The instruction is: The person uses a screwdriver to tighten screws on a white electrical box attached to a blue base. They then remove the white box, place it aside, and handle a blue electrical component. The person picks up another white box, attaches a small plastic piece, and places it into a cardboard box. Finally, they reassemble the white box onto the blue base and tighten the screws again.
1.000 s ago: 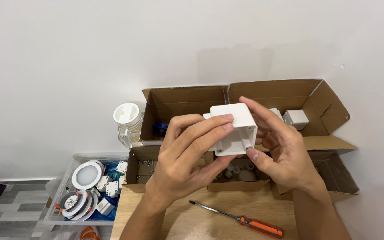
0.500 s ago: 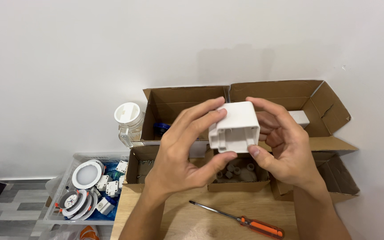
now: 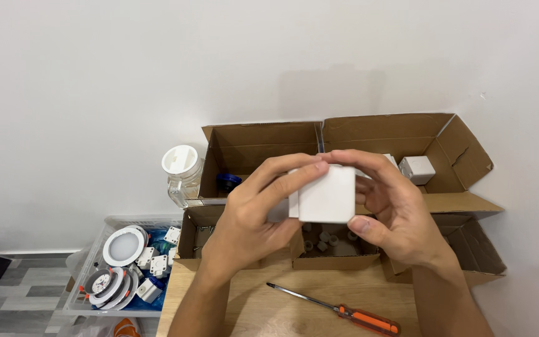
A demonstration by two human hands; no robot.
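Left hand (image 3: 247, 215) and right hand (image 3: 394, 215) together grip one white box (image 3: 325, 195); one orange-handled screwdriver (image 3: 338, 309) lies on the table (image 3: 251, 312); apparently four open cartons (image 3: 382, 134) behind.

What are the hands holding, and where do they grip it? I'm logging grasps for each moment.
Both hands hold a white plastic box: the left hand grips its left side and top edge, and the right hand grips its right side, thumb at the lower corner.
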